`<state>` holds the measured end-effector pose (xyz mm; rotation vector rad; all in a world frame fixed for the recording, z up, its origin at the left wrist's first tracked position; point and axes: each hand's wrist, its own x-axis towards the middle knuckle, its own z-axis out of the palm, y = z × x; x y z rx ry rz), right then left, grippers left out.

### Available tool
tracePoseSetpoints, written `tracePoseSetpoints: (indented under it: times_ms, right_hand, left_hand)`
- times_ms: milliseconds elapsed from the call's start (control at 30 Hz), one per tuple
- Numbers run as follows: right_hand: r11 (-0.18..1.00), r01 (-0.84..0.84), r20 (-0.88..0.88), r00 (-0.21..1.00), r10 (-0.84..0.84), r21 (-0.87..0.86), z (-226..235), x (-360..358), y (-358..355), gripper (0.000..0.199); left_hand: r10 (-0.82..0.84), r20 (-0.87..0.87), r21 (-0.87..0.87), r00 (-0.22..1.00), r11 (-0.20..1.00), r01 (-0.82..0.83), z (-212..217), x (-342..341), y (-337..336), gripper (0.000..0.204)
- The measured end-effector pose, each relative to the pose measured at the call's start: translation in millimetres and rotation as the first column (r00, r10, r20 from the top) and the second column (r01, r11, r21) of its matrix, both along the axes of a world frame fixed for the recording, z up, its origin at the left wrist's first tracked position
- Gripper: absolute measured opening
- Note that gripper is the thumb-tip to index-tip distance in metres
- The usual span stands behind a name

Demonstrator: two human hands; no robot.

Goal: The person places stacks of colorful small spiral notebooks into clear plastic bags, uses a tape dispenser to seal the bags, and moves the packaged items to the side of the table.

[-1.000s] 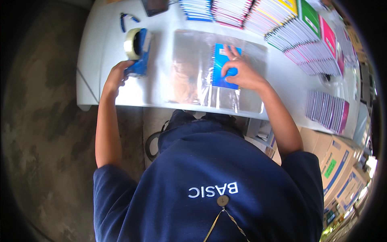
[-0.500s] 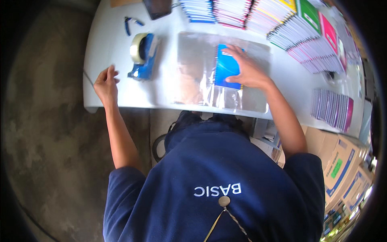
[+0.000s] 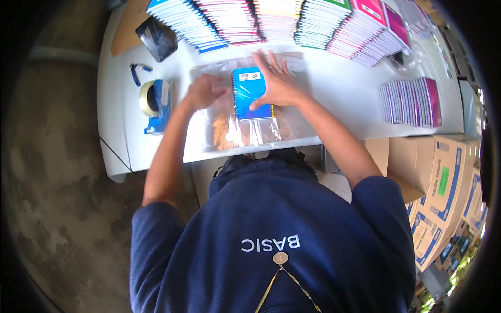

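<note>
A blue spiral notebook [image 3: 242,99] lies on a sheet of clear plastic film [image 3: 300,125] in front of me, its coil along the left edge. My right hand [image 3: 281,87] rests over the notebook's right side with fingers spread, the thumb on the cover and fingertips past its upper right edge. Over the film, just left of the coil, is my left hand [image 3: 205,92]; motion smears its fingers, so I cannot see whether they hold anything. A blue tape dispenser [image 3: 162,107] with a roll of clear tape stands to the left of my left forearm.
Several rows of spiral notebooks [image 3: 321,23] line the table's far side. A smaller purple-covered stack [image 3: 409,103] sits at right. Blue-handled nippers [image 3: 138,73] and a black device [image 3: 157,39] lie at far left. Cardboard boxes [image 3: 443,180] stand beside the table's right end.
My left hand has come from beside the tape dispenser, rightward to the film near the notebook. My right hand stays at the notebook, fingers more spread. The whole view has shifted.
</note>
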<state>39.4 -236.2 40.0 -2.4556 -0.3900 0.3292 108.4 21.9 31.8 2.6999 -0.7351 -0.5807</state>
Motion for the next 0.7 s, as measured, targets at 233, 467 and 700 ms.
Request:
tracePoseSetpoints:
  times_ms: [233, 467, 700]
  right_hand:
    - [0.347, 0.259, -0.178, 0.953, -0.247, 0.902, 17, -29, 21, 0.078]
    - [0.406, 0.181, 0.076, 0.838, -0.541, 0.896, 10, -26, 34, 0.041]
    - [0.660, 0.345, 0.208, 0.765, -0.609, 0.667, 26, -33, 30, 0.045]
  left_hand:
    - [0.243, -0.516, -0.769, 0.821, 0.292, -0.569, 43, -87, -83, 0.075]
    - [0.533, -0.060, -0.877, 0.844, 0.375, -0.300, 32, -117, -98, 0.043]
    - [0.367, 0.501, -0.393, 0.784, 0.903, -0.172, 49, -135, -115, 0.047]
